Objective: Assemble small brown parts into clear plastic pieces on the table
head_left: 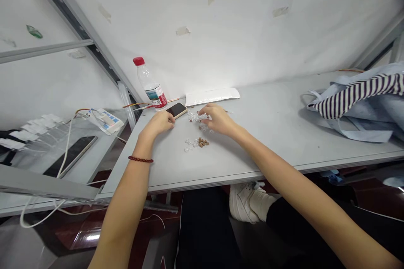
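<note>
The left hand [159, 122] rests on the grey worktop [268, 143], its grip loosely curled just beside a phone [176, 110]. The right hand [219, 119] curves over a cluster of clear beads [197, 116]; whether that grip pinches them, I cannot tell. Brown beads [202, 142] lie nearer the edge. A red-capped water bottle [150, 84] stands by the white wall [189, 17], which bears tape scraps. Striped cloth [356, 96] lies heaped at the right, above a dark red floor [85, 235].

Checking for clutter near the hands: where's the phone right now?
In the head view, the smartphone lies on the grey table, just beyond the left hand, beside the water bottle.
</note>
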The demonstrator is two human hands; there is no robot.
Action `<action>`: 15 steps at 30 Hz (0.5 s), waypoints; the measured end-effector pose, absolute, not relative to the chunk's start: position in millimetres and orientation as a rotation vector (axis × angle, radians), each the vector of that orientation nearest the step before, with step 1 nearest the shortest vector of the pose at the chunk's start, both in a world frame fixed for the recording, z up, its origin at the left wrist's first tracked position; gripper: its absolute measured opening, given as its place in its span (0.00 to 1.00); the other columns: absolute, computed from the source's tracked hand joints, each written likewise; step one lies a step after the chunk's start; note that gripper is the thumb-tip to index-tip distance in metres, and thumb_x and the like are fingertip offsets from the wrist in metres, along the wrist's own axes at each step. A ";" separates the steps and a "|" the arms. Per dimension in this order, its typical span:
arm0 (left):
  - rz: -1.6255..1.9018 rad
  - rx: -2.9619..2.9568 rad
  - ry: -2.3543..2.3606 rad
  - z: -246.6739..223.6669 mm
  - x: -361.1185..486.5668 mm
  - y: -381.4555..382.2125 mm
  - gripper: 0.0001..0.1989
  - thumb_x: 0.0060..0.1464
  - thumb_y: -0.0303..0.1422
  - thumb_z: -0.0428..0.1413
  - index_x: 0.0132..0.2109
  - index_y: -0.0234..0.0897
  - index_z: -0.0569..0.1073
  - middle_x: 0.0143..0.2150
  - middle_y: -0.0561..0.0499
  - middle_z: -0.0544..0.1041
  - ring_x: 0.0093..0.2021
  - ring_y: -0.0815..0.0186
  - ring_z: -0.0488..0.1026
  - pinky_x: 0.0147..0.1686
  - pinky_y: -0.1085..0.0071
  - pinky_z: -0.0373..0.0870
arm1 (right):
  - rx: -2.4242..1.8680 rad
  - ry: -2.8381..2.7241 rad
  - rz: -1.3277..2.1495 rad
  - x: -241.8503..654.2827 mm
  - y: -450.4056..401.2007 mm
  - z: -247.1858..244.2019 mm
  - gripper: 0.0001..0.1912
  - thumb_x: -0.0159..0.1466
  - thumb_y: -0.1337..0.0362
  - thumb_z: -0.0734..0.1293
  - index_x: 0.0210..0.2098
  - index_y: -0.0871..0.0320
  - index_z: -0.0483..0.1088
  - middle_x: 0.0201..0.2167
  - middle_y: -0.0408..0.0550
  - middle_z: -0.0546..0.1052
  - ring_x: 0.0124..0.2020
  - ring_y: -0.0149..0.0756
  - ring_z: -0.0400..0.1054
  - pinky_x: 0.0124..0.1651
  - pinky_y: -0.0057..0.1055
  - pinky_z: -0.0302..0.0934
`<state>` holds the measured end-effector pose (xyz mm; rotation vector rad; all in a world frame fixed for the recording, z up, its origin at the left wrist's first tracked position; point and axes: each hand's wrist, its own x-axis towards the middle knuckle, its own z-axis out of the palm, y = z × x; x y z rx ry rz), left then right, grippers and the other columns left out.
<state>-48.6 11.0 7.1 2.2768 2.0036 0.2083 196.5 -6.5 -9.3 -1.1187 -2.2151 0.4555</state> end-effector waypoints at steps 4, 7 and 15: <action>0.127 2.296 2.027 5.0 -47.7 11.9 0.10 0.43 0.29 0.57 0.35 0.36 0.80 0.32 0.47 0.81 0.36 0.59 0.76 0.31 0.71 0.64 | -0.812 -2.449 0.759 192.8 -13.5 -3.1 0.14 0.54 0.79 0.62 0.34 0.60 0.75 0.34 0.46 0.78 0.35 0.32 0.68 0.40 0.28 0.59; 0.119 2.254 2.020 7.0 -46.5 10.7 0.11 0.42 0.28 0.56 0.36 0.35 0.80 0.28 0.48 0.79 0.31 0.60 0.75 0.31 0.71 0.64 | -0.793 -2.563 0.752 191.7 -16.9 -0.4 0.18 0.50 0.81 0.62 0.34 0.60 0.76 0.35 0.46 0.79 0.34 0.31 0.68 0.40 0.28 0.59; 0.124 2.155 2.077 10.3 -41.6 5.4 0.12 0.41 0.26 0.55 0.34 0.37 0.79 0.16 0.52 0.71 0.25 0.59 0.72 0.29 0.69 0.61 | -0.768 -2.662 0.802 190.1 -10.0 -9.2 0.16 0.52 0.79 0.64 0.34 0.60 0.78 0.35 0.48 0.80 0.35 0.32 0.70 0.41 0.29 0.59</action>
